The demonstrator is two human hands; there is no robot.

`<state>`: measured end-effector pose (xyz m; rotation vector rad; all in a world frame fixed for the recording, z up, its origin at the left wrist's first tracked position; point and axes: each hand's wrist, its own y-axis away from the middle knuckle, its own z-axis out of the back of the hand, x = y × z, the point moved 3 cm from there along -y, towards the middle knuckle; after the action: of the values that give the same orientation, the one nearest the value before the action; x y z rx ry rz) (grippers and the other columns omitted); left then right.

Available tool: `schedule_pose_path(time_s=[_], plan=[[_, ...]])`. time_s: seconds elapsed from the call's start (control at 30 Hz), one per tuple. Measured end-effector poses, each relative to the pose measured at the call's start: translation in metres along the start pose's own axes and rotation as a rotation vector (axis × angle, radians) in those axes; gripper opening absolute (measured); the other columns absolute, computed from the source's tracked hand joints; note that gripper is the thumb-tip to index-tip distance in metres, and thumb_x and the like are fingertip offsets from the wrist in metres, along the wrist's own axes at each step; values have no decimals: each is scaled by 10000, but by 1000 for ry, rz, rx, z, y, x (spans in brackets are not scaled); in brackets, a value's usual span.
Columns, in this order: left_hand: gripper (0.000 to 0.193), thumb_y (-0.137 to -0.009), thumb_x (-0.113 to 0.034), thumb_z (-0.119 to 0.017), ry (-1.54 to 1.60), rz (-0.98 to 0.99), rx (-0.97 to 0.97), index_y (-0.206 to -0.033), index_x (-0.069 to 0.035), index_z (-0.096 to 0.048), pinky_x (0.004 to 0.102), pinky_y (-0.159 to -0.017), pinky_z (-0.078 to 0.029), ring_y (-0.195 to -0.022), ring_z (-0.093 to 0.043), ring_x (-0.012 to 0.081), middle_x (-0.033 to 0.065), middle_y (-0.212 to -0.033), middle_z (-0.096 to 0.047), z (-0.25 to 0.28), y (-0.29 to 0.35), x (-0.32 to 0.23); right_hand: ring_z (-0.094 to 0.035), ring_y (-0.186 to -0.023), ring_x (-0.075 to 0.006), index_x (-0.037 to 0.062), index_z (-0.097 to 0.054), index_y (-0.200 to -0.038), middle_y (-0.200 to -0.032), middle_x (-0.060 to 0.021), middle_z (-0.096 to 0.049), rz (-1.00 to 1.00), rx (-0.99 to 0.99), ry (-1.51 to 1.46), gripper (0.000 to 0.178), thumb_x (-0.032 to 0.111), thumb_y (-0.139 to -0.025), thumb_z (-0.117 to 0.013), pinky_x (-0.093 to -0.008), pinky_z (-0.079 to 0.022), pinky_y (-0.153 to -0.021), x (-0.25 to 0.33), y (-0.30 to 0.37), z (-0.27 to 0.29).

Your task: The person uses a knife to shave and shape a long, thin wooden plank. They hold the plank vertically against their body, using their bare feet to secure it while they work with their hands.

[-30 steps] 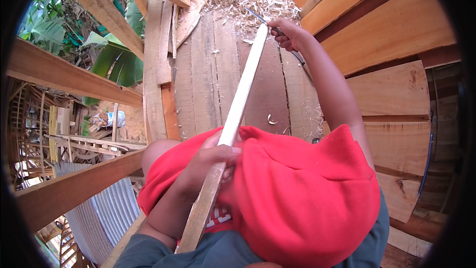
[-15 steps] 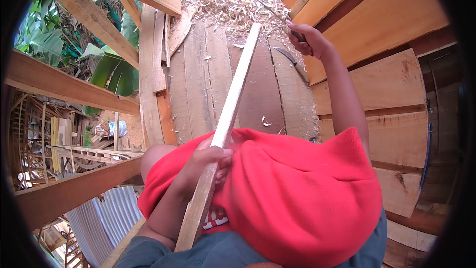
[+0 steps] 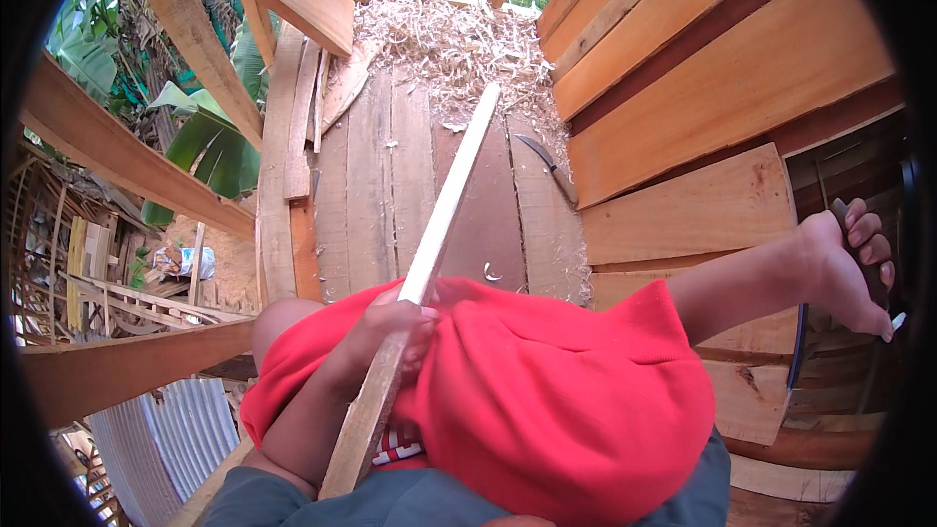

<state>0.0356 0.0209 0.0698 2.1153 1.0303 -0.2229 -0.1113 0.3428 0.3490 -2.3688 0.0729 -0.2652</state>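
Observation:
My left hand (image 3: 392,334) is closed around a long, narrow wooden stick (image 3: 451,203) that slants up and away from my lap. Its far part is pale and freshly shaved; the near end is browner and rough. Far out to the right, my right hand (image 3: 847,268) grips the dark handle of a knife (image 3: 863,262), whose blade is mostly lost at the dark rim of the picture. On the floorboards beyond the stick lies a second knife (image 3: 549,168), with a curved blade and a wooden handle.
Curly wood shavings (image 3: 459,39) heap up at the far end of the plank floor (image 3: 366,185). Plank walls (image 3: 722,88) rise on the right. Loose boards (image 3: 299,127) lie along the left edge, beside open framing beams (image 3: 137,156). Corrugated sheets (image 3: 166,444) show below left.
My right hand has swung from above the far floor out to the right and nearer me, still holding the knife. My left hand keeps its hold on the stick. The view has shifted slightly.

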Motion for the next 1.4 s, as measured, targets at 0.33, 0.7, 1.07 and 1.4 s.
schedule_pose_path(time_s=[0.33,0.7,1.07,1.4], plan=[[362,-884,-245,-627,-34,-17,-2,-1172,-85,-479,223,-521,-380,-597,-441,78,-13,-764,-459,3,4,-2,-502,-581,-109,-38,-692,-919,-627,-12,-528,-799,1057,940,498,423,-1037,-544,-323,-412,-559,-207,176,56],[385,-878,-225,-620,71,18,-2,-1200,-59,-490,220,-500,-361,-576,-427,77,-16,-730,-433,-2,-2,9,-516,-525,-165,41,-688,-690,-562,-11,-530,-524,1316,1278,614,609,-918,-643,-334,-414,-543,-166,190,63],[349,-888,-235,-643,73,80,-50,-1175,-70,-530,214,-490,-369,-546,-455,66,-39,-660,-468,-22,-35,18,-632,-673,-370,50,-636,-683,-631,-153,-617,-529,1486,1283,619,570,-986,-492,-482,-474,-649,-187,193,140],[347,-873,-212,-657,-5,77,-134,-1158,-49,-545,214,-466,-365,-531,-446,82,-10,-697,-472,-23,-66,7,-649,-952,-428,3,-597,-1059,-996,-253,-676,-849,1519,1127,205,171,-952,-643,-478,-500,-836,-186,235,229]])
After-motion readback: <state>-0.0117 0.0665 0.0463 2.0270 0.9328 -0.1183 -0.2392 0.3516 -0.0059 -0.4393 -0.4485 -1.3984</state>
